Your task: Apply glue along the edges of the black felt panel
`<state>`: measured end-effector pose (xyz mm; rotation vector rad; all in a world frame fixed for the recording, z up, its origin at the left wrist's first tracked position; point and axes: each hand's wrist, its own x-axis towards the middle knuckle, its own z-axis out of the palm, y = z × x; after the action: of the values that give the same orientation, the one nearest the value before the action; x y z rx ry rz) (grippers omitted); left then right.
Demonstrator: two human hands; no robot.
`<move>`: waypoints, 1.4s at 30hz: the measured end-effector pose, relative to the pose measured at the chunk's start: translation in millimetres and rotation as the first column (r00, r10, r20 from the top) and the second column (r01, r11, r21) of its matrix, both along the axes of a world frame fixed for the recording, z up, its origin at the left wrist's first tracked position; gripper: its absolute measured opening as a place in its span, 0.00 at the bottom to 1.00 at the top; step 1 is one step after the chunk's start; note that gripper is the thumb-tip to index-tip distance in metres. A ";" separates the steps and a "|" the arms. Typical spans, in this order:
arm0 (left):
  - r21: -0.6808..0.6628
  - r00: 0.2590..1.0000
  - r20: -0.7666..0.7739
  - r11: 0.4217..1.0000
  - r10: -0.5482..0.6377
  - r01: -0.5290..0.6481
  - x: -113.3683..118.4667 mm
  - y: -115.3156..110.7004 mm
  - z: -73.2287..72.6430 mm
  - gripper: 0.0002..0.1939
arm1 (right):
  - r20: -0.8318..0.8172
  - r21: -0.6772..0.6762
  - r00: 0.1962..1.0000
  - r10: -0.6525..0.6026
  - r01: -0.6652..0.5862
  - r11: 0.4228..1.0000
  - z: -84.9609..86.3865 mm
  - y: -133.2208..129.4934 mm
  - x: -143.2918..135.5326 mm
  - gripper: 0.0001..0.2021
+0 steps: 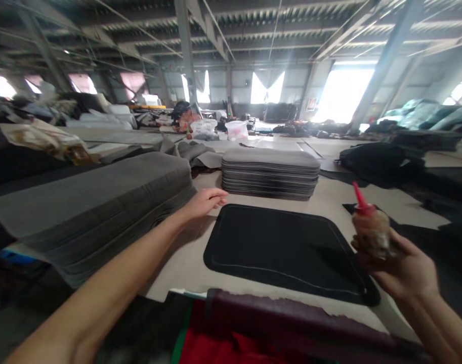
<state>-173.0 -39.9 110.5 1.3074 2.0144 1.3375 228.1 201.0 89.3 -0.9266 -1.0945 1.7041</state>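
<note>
A black mat [287,247] with rounded corners lies flat on the cardboard-covered table [185,263] in front of me. My left hand [204,201] reaches out over the table, fingers apart and empty, close to the mat's far left corner. My right hand [400,268] is at the right, wrapped around a small squeeze bottle [371,230] with a red nozzle that points up and left. The bottle is held above the mat's right edge.
A stack of grey mats [270,173] sits behind the black mat. A taller pile of grey sheets [94,202] fills the left. Dark fabric heaps [378,162] lie at the right. A person [183,116] sits far back by plastic bags. Maroon fabric [291,323] lies along the near edge.
</note>
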 end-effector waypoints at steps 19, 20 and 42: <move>0.096 0.990 -0.107 0.992 0.089 -0.079 3.2 -40.1 -70.8 0.15 | 0.487 0.283 0.739 0.465 -0.637 0.717 16.3 -56.7 -78.2 0.20; 0.085 0.990 -0.115 0.994 0.077 -0.067 4.6 -40.9 -70.2 0.16 | 0.577 0.339 0.686 0.443 -0.695 0.635 16.9 -67.5 -86.6 0.20; -0.001 0.982 -0.152 0.994 -0.111 0.112 3.5 -61.3 -75.2 0.38 | 0.736 0.644 0.643 -0.212 -0.761 -0.073 27.6 -101.7 -169.4 0.16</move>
<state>-169.5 -101.2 35.3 1.5443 2.0019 1.2292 58.8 99.2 116.9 -0.1357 -2.7283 0.1897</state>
